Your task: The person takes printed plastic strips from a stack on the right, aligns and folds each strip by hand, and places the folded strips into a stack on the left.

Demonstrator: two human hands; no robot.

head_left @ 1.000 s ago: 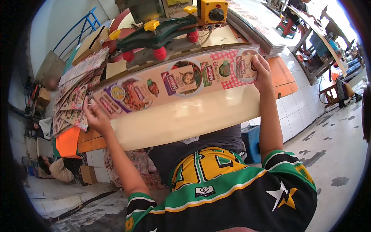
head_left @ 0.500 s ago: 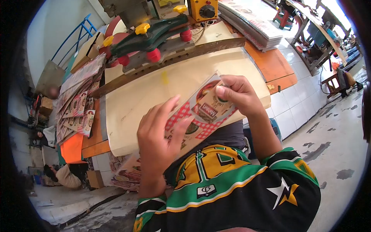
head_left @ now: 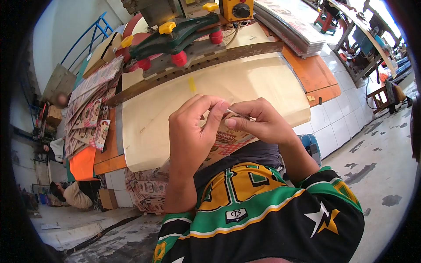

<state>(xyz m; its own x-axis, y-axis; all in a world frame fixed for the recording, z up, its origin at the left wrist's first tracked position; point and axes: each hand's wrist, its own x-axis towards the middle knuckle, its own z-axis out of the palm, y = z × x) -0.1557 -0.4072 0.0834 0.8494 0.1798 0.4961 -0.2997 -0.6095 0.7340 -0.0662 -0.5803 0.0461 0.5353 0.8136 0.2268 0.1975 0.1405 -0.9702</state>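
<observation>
Across the wooden table (head_left: 109, 165), printed sheets (head_left: 84, 118) lie loose at left, done or not unclear; near the middle, the left hand (head_left: 191, 131) nearly closes its fingertips at a printed strip (head_left: 224, 138), seemingly mid-handling, pinched by the right hand (head_left: 265, 122); far right sits a stack (head_left: 291, 27)

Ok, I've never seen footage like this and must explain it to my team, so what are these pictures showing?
There's no robot: these are a person's bare hands. Every picture comes from one camera worn on the head, looking forward and down past the jersey.

The left hand and right hand pinch an edge of a printed strip with food pictures.

Beyond, a cream sheet covers part of an orange table. Behind it are a long metal bar and a green bracket. Similar printed pieces are piled at the left.
</observation>
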